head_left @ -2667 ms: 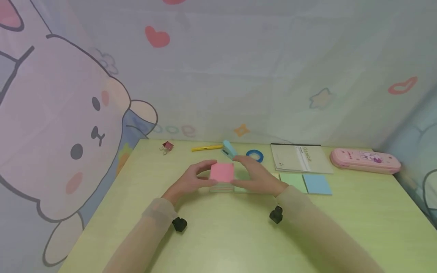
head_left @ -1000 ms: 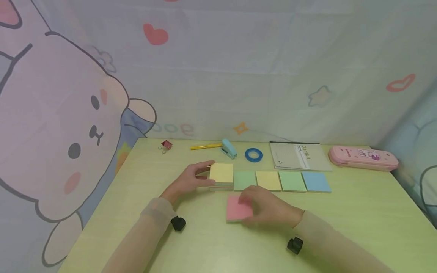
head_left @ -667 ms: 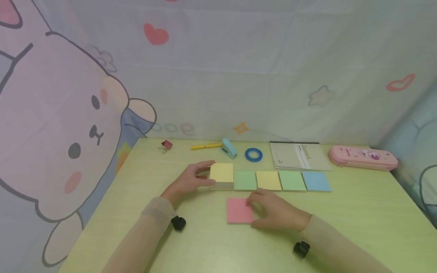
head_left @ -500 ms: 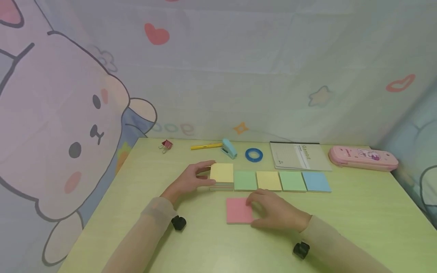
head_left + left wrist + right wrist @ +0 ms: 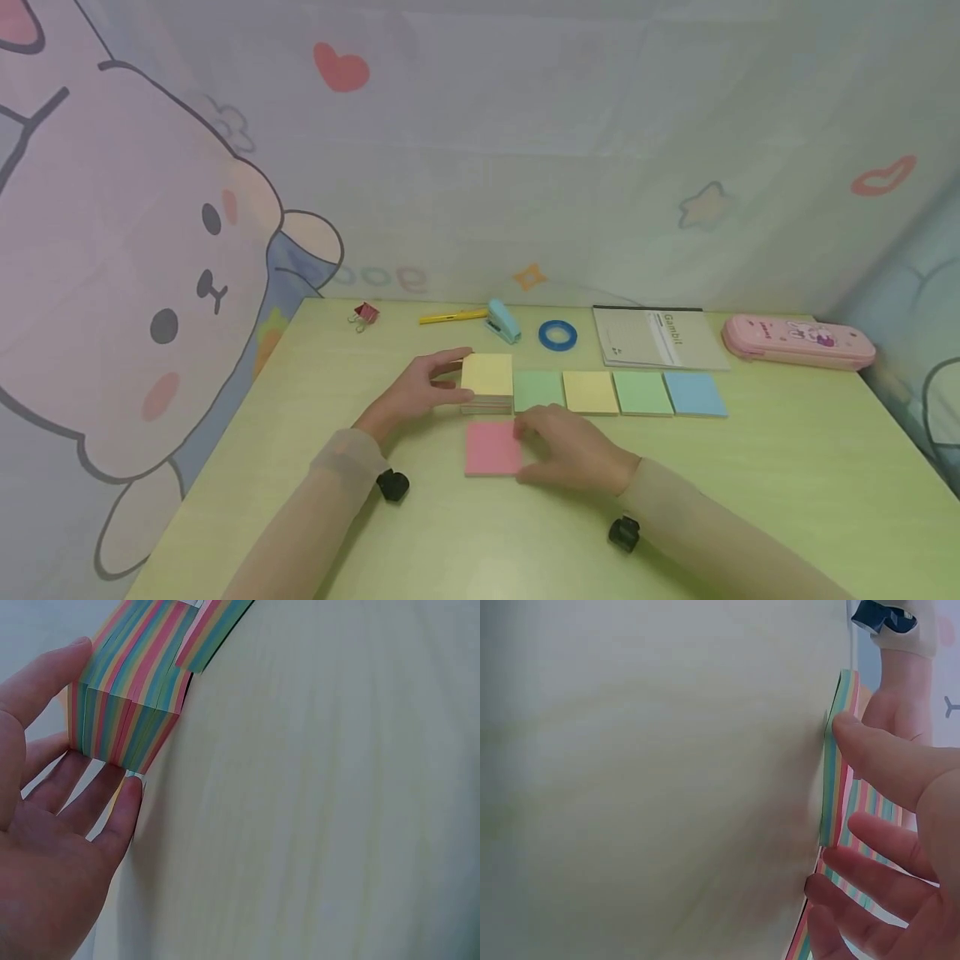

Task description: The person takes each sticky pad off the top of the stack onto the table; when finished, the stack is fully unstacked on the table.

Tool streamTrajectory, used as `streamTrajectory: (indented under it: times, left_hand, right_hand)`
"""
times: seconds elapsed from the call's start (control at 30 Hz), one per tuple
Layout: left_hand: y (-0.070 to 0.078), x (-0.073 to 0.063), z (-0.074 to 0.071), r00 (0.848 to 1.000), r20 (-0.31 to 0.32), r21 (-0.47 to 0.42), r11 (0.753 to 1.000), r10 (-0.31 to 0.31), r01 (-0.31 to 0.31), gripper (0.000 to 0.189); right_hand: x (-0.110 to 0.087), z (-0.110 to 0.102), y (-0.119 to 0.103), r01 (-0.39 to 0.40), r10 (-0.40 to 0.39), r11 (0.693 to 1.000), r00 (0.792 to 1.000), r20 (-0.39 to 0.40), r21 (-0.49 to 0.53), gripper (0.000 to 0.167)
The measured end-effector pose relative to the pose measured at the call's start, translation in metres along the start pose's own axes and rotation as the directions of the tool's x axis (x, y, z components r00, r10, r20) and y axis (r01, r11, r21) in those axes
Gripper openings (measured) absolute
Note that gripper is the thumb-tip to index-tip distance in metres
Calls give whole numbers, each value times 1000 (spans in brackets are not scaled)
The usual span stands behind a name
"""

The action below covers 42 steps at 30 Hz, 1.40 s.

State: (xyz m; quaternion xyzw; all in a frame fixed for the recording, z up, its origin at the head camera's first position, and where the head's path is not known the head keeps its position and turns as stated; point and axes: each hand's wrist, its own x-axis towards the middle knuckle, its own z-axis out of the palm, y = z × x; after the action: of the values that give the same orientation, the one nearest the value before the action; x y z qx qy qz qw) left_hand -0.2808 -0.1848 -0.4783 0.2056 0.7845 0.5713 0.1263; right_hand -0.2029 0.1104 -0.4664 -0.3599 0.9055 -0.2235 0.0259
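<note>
In the head view, my left hand [image 5: 416,390] grips the left side of a stack of sticky note pads [image 5: 487,379] with a yellow top, thumb in front and fingers behind. The left wrist view shows striped pad edges on the stack [image 5: 131,667] between thumb and fingers. Just in front of it lies a pink sticky note pad [image 5: 492,448], level with the table. My right hand [image 5: 577,450] holds this pad by its right side, thumb at the near corner and index finger at the far one. The right wrist view shows its striped edge [image 5: 834,787] beside the thumb.
Right of the stack, a row holds green [image 5: 537,392], yellow [image 5: 590,392], second green [image 5: 642,392] and blue pads [image 5: 695,393]. Behind are a binder clip [image 5: 365,313], yellow pen [image 5: 452,317], stapler [image 5: 502,322], blue tape roll [image 5: 558,335], notebook [image 5: 660,337] and pink pencil case [image 5: 799,341].
My right hand has taken the pink pad off the stack's top to the table in front, then moved it left, below the stack. My left hand has stayed at the stack.
</note>
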Motion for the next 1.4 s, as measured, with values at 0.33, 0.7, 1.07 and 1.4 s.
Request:
streamTrajectory:
  times: [0.33,0.7,1.07,1.4]
  left_hand:
    - [1,-1,-1,1000,-3,-2,1000,-2,2,76]
    - [1,-1,-2,1000,-4,3,1000,-3,3,77]
    - [0,0,-1,1000,-13,-11,1000,2,-3,75]
    - [-2,0,1,1000,-10,-17,1000,7,-7,76]
  right_hand:
    - [8,3,3,-9,8,999,1000,10,30,50]
    - [9,1,0,-5,5,1000,1000,1,9,51]
    - [9,2,1,-17,17,999,1000,-5,35,50]
    - [11,-22,7,-55,71,988,992,-108,147,33]
